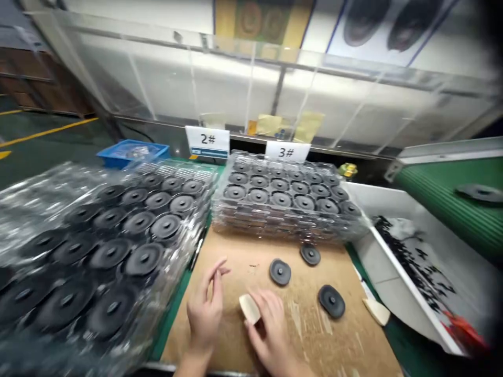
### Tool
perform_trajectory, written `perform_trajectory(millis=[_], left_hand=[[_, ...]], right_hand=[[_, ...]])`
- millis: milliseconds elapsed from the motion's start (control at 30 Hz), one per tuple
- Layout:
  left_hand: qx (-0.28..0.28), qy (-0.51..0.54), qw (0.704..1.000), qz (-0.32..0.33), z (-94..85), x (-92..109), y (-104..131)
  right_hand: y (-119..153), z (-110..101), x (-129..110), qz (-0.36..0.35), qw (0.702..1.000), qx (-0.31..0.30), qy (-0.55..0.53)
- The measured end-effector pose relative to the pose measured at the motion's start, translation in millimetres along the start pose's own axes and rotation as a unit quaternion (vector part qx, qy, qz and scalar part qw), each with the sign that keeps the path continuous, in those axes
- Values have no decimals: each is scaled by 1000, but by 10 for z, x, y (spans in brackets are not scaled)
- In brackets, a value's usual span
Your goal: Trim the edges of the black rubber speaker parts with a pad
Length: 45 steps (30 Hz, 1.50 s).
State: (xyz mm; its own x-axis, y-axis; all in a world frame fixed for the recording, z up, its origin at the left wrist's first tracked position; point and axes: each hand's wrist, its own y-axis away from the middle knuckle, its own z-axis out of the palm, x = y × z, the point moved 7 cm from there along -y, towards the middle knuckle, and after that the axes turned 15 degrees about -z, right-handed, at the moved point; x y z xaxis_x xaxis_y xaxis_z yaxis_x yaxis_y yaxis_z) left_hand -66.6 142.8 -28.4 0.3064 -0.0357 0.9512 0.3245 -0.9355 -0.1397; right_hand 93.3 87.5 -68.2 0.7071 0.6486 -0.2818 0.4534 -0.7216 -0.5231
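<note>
My right hand (271, 324) grips a small cream-coloured pad (249, 309) between thumb and fingers, just above the brown board (231, 251). To its left my left hand (204, 309) is raised, fingers stretched and somewhat apart, with nothing visible in it. Three black round parts, each with a small central stub, lie on the board beyond and right of my right hand: a nearer one (331, 301), a middle one (280, 272) and a farther one (310, 254). The underside of the pad is hidden.
Clear plastic trays (271, 220) of black round parts are stacked behind the board; another filled tray (176, 267) lies left. At right stand a white bin (387, 262) with black scraps and a green conveyor (428, 167). A blue basket (157, 152) sits at back left.
</note>
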Motion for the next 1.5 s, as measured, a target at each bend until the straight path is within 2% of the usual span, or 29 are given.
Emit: perform_trajectory(millis=[67,133,233,300,367,433,533,600,667,700,767,867,933,967,1033,1100,1133,1167,1200,1267,1300,1367,1433,1500], left_hand=[[-5,47,999,21,263,142,-376],[5,83,996,41,500,194,-650],[21,105,993,47,742,86,-840],[11,100,994,34,821,-49,-874],[15,96,995,19,814,-169,-890],[20,93,995,6,784,-244,-913],[13,92,996,-11,779,-286,-963],[8,100,995,-22,786,-302,-989],[1,112,993,-36,790,-325,-1004],[-6,120,992,-46,794,-340,-1008],[-33,139,987,-71,815,-370,-1013],[-115,190,966,-132,908,-397,-1007],[-209,237,930,-190,1041,-378,-965],[-265,260,901,-223,1124,-351,-919],[-380,301,825,-289,1293,-260,-767],[-480,335,733,-347,1429,-136,-559],[-522,350,685,-369,1480,-72,-448],[-557,362,639,-388,1520,-16,-340],[-586,370,598,-403,1551,25,-241],[-620,381,536,-428,1593,50,-94],[-626,386,516,-440,1608,36,-52],[-623,396,493,-461,1628,-19,-26],[-609,412,482,-477,1636,-67,-54],[-592,430,477,-486,1637,-82,-96]], right_hand=[[57,-53,-2,-17,999,19,21],[107,-92,27,-27,997,40,52],[108,-258,130,-24,993,54,99],[18,-536,227,-28,993,40,111],[-162,-979,388,-28,991,9,133],[-408,-1596,688,14,965,-26,260],[-775,-2633,1332,97,932,-11,350],[-895,-3230,1815,168,902,2,397],[-860,-3674,2247,253,867,19,429],[-797,-3819,2423,295,850,25,435],[-640,-3958,2671,361,827,32,430],[-507,-3912,2758,401,817,49,412],[-562,-3781,2638,385,830,64,399],[-630,-3687,2531,368,842,68,388],[-814,-3419,2238,325,875,62,352],[-1020,-3012,1858,268,918,34,289],[-1118,-2750,1644,228,942,11,248],[-1224,-2435,1390,147,973,-15,175],[-1286,-2111,1144,75,991,-43,98],[-1252,-1458,829,27,991,-127,-33],[-1185,-1175,748,26,984,-164,-62],[-1023,-765,682,18,977,-202,-58],[-846,-548,713,36,978,-202,-44],[-688,-474,761,80,981,-173,-43]])
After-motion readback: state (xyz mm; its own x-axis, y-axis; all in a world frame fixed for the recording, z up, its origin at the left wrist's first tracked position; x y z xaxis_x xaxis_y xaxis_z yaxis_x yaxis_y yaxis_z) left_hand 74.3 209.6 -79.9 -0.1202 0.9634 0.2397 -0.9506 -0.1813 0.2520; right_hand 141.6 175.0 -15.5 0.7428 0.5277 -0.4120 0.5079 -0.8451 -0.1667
